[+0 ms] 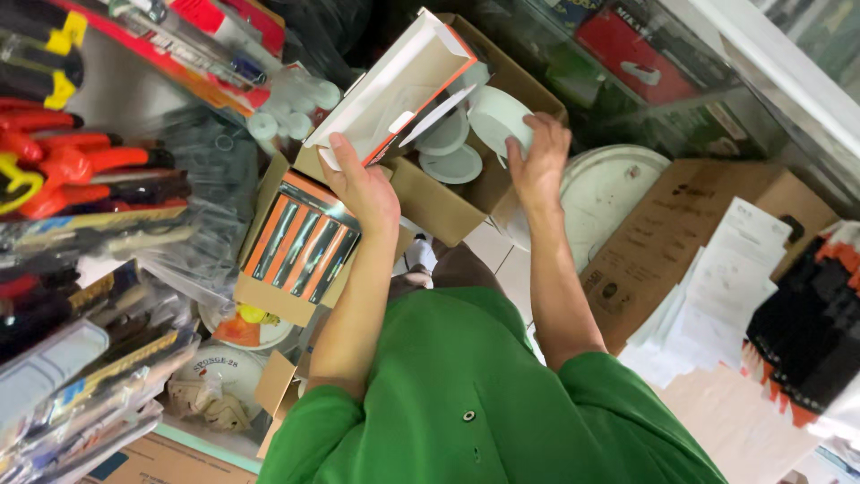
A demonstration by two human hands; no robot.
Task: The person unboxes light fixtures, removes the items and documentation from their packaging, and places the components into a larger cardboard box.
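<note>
The right hand [537, 157] grips a round white disc [495, 116] at the open top of a brown carton [443, 208] holding more white discs [452, 166]. The left hand [363, 184] clasps an open white-and-orange box [394, 90] at the carton's left edge, above a carton of orange-packed tools [300, 242].

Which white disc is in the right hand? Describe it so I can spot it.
Start at the open brown cardboard carton at top centre. At its right edge, the right hand grips a round white disc, tilted on edge. The other white discs lie flat inside, untouched.
</note>
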